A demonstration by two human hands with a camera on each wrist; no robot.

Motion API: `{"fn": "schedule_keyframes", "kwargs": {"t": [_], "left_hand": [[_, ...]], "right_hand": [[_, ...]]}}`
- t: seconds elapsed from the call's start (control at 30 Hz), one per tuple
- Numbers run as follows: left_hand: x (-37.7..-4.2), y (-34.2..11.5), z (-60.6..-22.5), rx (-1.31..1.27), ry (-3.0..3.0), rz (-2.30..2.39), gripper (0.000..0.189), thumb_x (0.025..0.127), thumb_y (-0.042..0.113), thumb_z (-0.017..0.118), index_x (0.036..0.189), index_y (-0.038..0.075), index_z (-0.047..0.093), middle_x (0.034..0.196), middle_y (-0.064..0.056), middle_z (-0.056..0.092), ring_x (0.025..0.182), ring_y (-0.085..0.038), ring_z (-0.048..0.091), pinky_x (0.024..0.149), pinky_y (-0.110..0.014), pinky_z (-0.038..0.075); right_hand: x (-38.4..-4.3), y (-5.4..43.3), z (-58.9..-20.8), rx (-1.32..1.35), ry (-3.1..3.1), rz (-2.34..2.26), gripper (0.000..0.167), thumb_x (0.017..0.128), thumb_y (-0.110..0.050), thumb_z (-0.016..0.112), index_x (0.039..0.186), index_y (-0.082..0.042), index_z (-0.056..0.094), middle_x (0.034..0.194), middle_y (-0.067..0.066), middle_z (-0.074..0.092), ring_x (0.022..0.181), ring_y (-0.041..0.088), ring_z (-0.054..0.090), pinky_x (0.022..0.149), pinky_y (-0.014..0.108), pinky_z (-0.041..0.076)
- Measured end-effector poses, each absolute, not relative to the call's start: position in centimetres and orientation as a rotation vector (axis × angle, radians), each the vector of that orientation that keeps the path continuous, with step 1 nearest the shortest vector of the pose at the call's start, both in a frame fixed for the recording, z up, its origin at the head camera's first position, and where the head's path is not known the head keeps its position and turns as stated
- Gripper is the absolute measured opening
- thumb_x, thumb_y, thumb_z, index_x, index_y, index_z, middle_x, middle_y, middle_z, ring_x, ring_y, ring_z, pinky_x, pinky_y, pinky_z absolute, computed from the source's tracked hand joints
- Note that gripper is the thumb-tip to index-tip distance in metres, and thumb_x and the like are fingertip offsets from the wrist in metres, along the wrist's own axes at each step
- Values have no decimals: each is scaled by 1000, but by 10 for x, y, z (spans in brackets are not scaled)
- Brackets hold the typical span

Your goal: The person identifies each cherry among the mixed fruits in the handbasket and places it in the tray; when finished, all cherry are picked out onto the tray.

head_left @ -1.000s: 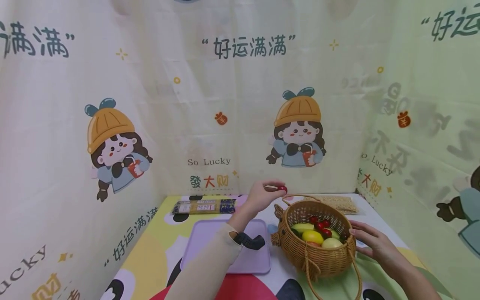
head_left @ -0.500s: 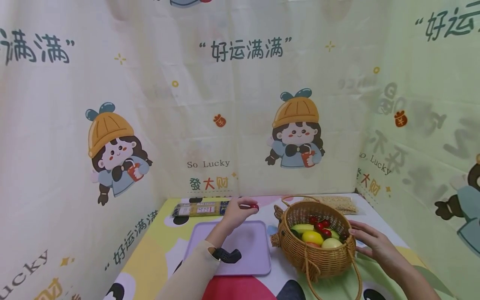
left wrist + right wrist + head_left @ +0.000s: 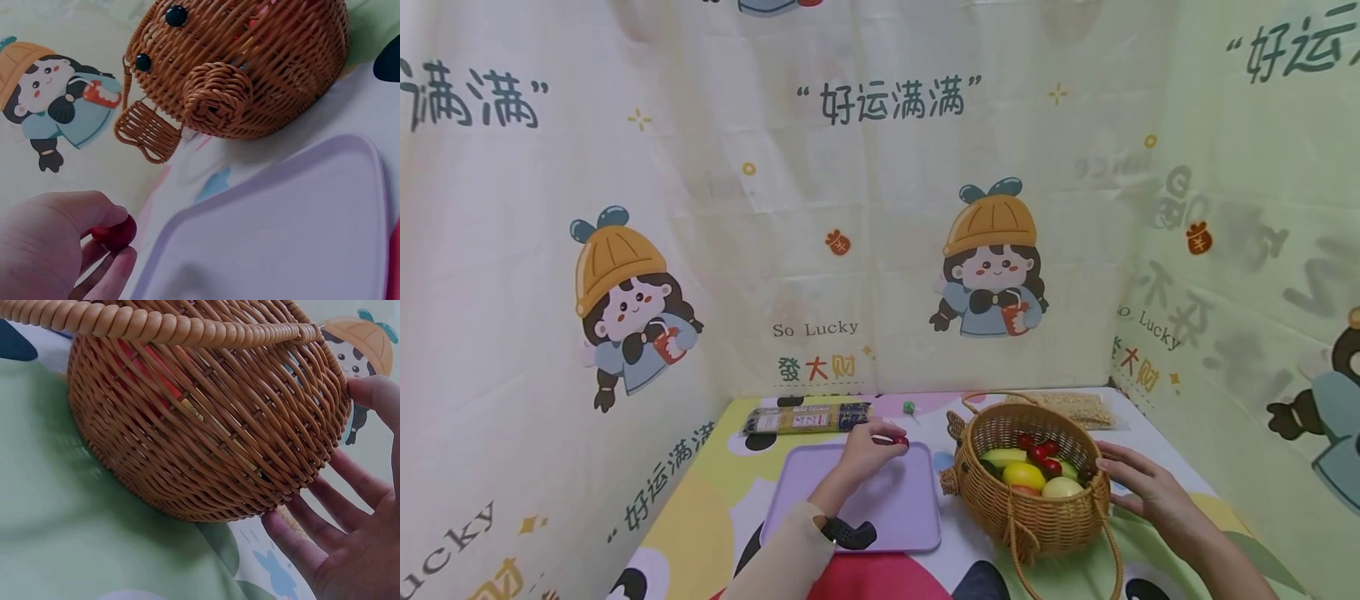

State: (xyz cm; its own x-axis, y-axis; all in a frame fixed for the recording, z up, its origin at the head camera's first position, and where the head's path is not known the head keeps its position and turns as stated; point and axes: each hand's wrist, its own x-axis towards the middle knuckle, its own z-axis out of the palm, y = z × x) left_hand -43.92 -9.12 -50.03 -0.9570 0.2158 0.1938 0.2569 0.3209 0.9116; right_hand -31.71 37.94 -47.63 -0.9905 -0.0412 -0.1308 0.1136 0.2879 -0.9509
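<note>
My left hand pinches a small red cherry between thumb and fingertips, over the far part of the lilac tray. The tray's surface shows nothing lying on it apart from a shadow. To its right stands a wicker basket shaped like a pig, holding several red cherries, a yellow lemon, a pale round fruit and green pieces partly hidden beneath. My right hand rests against the basket's right side, fingers spread and fairly straight, with the thumb at the rim in the right wrist view.
Behind the tray lies a long packet of noodles, with a green lollipop to its right. A flat clear bag of grain-like pieces is behind the basket. The basket's handle droops toward the front. Printed curtains enclose the table.
My left hand has carried the cherry leftward and down from beside the basket to the tray's far side. The lollipop behind it has come into view. My right hand stays on the basket.
</note>
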Motion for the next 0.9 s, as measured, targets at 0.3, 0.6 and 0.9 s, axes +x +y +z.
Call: {"fn": "schedule_keyframes", "kwargs": {"t": [0.3,0.6,0.9], "left_hand": [[-436,-92,-516,-441,-2562,-1700,31,90,7,89,119,0,84,111,-13,82,95,-18,76,81,-29,63],[-435,-90,-530,-452,-2626,-1596,24,89,6,89,113,5,86,104,-8,82,89,-14,71,78,-27,59],[-435,-86,-535,-481,-2633,-1556,23,89,7,90,111,4,86,98,-7,82,85,-11,68,72,-23,55]], "right_hand": [[-317,377,-477,74,2418,-1803,79,118,-50,48,176,-2,24,181,26,26,111,-21,52,113,48,60],[-315,377,-478,89,2422,-1805,78,118,-50,48,176,-2,24,180,25,30,111,-21,53,114,48,60],[-314,375,-477,88,2426,-1810,78,118,-50,48,176,-3,24,180,26,28,111,-21,53,114,48,60]]}}
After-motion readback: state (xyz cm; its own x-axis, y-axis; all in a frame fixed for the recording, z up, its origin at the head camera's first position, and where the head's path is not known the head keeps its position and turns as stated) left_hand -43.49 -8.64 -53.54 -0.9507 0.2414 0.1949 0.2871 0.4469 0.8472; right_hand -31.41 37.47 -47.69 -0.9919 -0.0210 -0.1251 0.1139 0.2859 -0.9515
